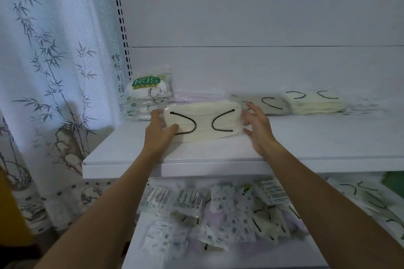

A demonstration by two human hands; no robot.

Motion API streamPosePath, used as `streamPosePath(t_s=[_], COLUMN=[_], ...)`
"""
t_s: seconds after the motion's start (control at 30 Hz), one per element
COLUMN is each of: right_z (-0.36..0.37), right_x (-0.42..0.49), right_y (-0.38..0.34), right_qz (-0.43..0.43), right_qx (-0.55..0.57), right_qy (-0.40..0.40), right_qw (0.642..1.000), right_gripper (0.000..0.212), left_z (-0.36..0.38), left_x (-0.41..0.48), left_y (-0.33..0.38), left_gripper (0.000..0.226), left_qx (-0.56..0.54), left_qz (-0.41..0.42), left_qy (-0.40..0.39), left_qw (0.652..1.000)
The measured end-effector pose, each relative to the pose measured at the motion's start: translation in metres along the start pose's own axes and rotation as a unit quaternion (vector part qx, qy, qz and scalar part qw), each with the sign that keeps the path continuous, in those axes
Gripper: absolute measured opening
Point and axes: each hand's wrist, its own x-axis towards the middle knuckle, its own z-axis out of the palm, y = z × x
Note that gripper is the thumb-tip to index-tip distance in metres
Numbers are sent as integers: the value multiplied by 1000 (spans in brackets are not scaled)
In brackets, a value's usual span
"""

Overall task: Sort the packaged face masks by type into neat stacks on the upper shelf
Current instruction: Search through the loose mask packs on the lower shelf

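Observation:
A clear pack of cream masks with black ear loops (pixel 202 122) lies on the upper shelf (pixel 306 137). My left hand (pixel 159 129) grips its left end, thumb on top. My right hand (pixel 255 122) is at the pack's right end with straight, spread fingers. Behind the pack at the left stands a stack of N95 packs (pixel 148 96). A flat pink pack (pixel 196 96) lies behind the held pack. Two stacks of cream black-loop packs (pixel 271 103) (pixel 312 102) sit along the back to the right.
The lower shelf (pixel 140 253) holds a jumble of several mixed mask packs (pixel 218 214), dotted, cream and lilac. More cream packs (pixel 369 196) lie at its right. A bamboo-print curtain (pixel 48 94) hangs on the left beside the slotted shelf upright (pixel 121 19).

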Motion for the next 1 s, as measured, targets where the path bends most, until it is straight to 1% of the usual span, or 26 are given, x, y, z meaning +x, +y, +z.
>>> streamPosePath(t_s=[0.03,0.1,0.2,0.23,0.27,0.3,0.33,0.37,0.43,0.5,0.53,0.63,0.7,0.77,0.83,0.9,1.0], right_z=[1,2,2,2,2,3,3,3,3,6,7,8,7,-2,-21,-53,-119], right_x=[1,4,8,8,9,9,8,7,7,3,1,-6,-12,-21,-34,-48,-82], right_y=[1,4,8,9,10,11,10,10,11,9,7,3,0,-5,-13,-26,-48], right_qz=[2,9,9,16,23,22,12,2,-20,-25,-22,-39,-77,-106,-129,-153,-164], right_qx=[-12,-21,-73,-80,-89,-109,-133,-150,-152,-141,-139,-173,-197,-202,-221,-261,-290], right_qy=[-27,-51,-34,-32,-40,-49,-53,-46,-40,-43,-41,11,45,83,123,165,264], right_qw=[1000,998,997,996,995,993,990,988,987,989,989,984,976,970,959,939,905], right_gripper=[47,58,75,78,72,56,31,15,15,17,21,30,48,62,65,64,69], left_z=[1,2,0,0,0,1,1,2,3,4,4,4,8,17,35,63,119], left_x=[0,-1,-1,-1,0,1,2,3,4,4,3,1,0,0,-3,-9,-31], left_y=[0,0,-3,-4,-5,-5,-5,-5,-7,-7,-6,-3,-3,5,18,37,70], left_gripper=[54,61,68,69,69,67,61,53,37,34,35,38,41,36,29,30,39], left_qx=[7,27,54,56,56,57,58,63,86,105,108,121,139,144,134,105,46], left_qz=[10,26,33,29,21,8,-7,-20,-25,-19,-20,2,45,89,124,148,179], left_qy=[-13,-26,-16,-11,-6,-1,7,13,11,-5,-14,-16,11,26,32,16,-54], left_qw=[1000,999,998,998,998,998,998,998,996,994,994,993,989,985,983,983,981])
